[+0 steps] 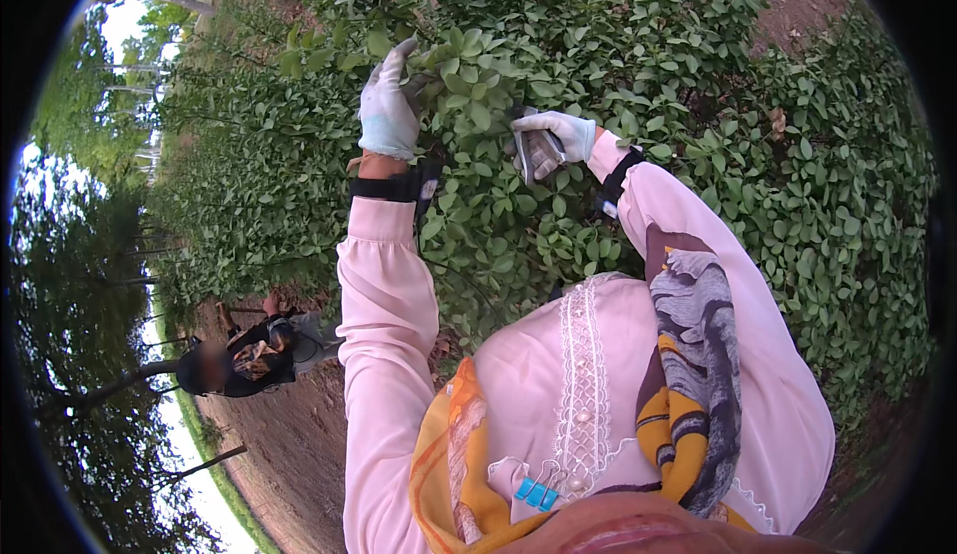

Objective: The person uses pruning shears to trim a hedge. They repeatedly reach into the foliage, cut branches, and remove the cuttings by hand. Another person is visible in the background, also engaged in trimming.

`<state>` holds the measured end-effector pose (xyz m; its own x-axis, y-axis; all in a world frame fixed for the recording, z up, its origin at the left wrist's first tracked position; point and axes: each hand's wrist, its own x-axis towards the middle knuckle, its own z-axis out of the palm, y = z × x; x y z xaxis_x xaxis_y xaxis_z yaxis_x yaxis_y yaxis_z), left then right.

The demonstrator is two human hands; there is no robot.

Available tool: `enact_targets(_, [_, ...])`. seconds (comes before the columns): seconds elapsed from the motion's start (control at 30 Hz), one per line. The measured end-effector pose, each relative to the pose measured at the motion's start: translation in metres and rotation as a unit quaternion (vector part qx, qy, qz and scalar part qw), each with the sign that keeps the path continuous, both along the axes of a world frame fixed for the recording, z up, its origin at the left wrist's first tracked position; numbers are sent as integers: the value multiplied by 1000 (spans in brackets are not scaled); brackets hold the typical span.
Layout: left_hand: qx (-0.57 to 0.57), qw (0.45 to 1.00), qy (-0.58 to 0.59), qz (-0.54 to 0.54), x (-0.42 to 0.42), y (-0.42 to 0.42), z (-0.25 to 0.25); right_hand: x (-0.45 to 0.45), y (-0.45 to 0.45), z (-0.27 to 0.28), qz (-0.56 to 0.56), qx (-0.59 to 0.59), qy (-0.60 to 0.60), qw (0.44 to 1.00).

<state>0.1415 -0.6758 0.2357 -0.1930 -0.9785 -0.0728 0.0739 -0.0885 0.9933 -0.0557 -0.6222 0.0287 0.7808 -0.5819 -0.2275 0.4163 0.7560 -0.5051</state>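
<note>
My right hand (557, 141), in a pale work glove, is closed around hand pruners (525, 156) with grey handles. Their dark blades (523, 111) point in among the leaves and are partly covered. Across from it, my left hand (389, 105), gloved too, is raised against a leafy shrub shoot (471, 94). Its fingers curve towards the foliage, and leaves hide the inner side, so whether it grips a stem is not visible. The shoot, slightly blurred, lies between both hands. Dense green shrub foliage (613, 68) surrounds them.
Shrubs (837, 202) continue on both sides. A person (258, 356) in dark clothing stands farther off beside the hedge. Bare brown soil (291, 449) runs along it, with trees (82, 240) beyond. A scarf (691, 374) hangs at my chest, fastened near a blue binder clip (536, 493).
</note>
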Motion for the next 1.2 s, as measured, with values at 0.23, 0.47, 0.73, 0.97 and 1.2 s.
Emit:
enact_targets(0.23, [-12, 994, -78, -70, -16, 19, 12, -5, -13, -10, -78, -42, 60, 994])
enact_targets(0.47, [-104, 990, -82, 45, -11, -13, 6, 8, -4, -17, -216, -75, 195, 954])
enact_targets(0.73, [-182, 967, -46, 170, 42, -140, 53, -17, 28, 11, -163, -113, 152, 968])
enact_targets(0.97, [-576, 504, -640, 66, 46, -257, 104, -39, 60, 24, -180, -154, 153, 959])
enact_targets(1.2, [-88, 992, -74, 55, 13, -321, 87, -59, 81, 39, -185, -176, 180, 950])
